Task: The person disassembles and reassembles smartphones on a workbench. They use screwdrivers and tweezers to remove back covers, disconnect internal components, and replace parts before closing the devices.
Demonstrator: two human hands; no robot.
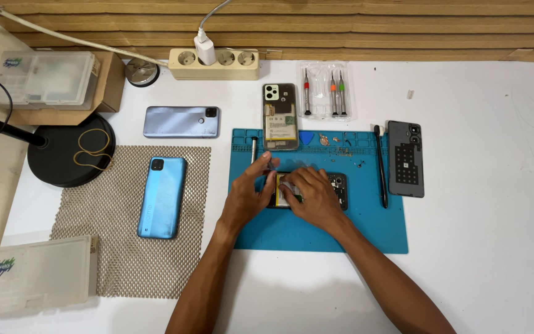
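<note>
**Opened phone under both hands on the blue mat: condition and handling notes**

At the left edge of the surface stand two frosted parts boxes (pixel 43 79) (pixel 37 275) and a black lamp base (pixel 69 151) with a rubber band lying on it. A mesh pad (pixel 118 247) carries a light blue phone (pixel 162 196) face down; a second, grey-blue phone (pixel 181 121) lies just beyond it, toward the far edge near the power strip (pixel 215 64).

The blue work mat (pixel 366 232) sits mid-surface. On it, the left hand (pixel 246 196) is curled, its fingers pinched close at the near end of the opened phone (pixel 307 190); what they pinch is too small to tell. The right hand (pixel 314 199) lies flat over the phone's middle, fingers bent and pressing on a pale piece against the yellow-edged battery area. Only the camera end of the phone shows, to the right of the knuckles.

Judgement: the work looks like lifting or seating a part inside the body. It would be done well by keeping the left hand as the steadying one, pressing evenly, and avoiding any bending of the battery.

Further right: another phone in a clear case (pixel 280 116) at the mat's far edge, a packet of screwdrivers (pixel 324 91), loose screws in the mat's tray, a black spudger (pixel 380 167), and a dark back cover (pixel 406 159) off the mat's right edge.
</note>
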